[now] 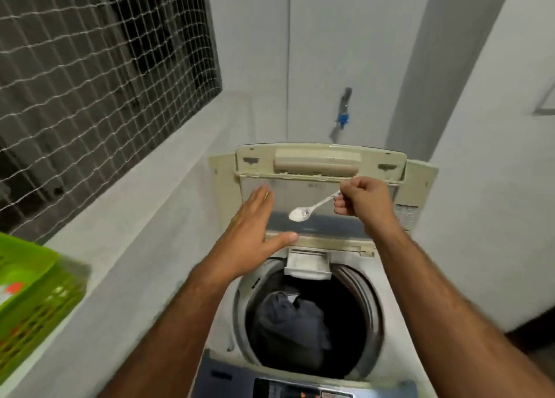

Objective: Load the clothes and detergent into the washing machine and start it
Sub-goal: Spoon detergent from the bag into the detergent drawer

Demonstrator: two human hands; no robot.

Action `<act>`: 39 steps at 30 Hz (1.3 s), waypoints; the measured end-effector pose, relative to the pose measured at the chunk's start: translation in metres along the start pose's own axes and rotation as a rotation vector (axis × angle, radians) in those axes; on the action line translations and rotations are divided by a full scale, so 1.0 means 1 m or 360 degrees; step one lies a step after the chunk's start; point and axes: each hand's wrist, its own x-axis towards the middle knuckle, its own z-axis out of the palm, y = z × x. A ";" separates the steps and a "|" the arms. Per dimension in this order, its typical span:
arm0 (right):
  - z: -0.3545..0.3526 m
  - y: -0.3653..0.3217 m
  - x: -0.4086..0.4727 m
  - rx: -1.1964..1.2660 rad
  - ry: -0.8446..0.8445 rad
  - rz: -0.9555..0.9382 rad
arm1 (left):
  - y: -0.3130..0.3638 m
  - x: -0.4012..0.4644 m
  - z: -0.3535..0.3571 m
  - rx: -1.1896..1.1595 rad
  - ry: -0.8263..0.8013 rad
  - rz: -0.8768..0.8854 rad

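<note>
Dark clothes (288, 328) piled in the drum of the top-load washing machine (372, 283), lid (318, 163) folded up at the back edge. Detergent drawer (307, 265) pulled out at the drum's rear rim — white powder inside. Spoon (312, 208) w/ white powder held above the drawer, in front of the lid; right hand (365, 200) curled tight, pinching its handle. Left hand (255, 226) flat, fingers straight, thumb out, holding nothing, hovering by the lid's left edge. Control panel (285, 388) at front edge. Green crate (33, 301) on the ledge far left, netted window (99, 82) above. Tap (344, 109) w/ blue fitting on wall behind.
</note>
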 end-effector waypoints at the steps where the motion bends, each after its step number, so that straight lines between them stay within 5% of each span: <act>1: -0.007 0.006 0.003 -0.0002 0.0043 0.0017 | -0.001 0.007 0.008 0.0000 -0.0036 0.0016; 23: -0.016 0.175 0.040 -0.0295 0.0668 0.0425 | -0.111 0.079 0.164 0.0163 -0.0738 -0.0026; 30: 0.004 0.195 0.041 -0.0677 0.0584 0.0405 | -0.122 0.079 0.190 0.0226 -0.0839 -0.0027; 39: 0.025 0.202 0.026 -0.1240 0.0108 -0.0040 | -0.128 0.072 0.198 0.0213 -0.0819 -0.0068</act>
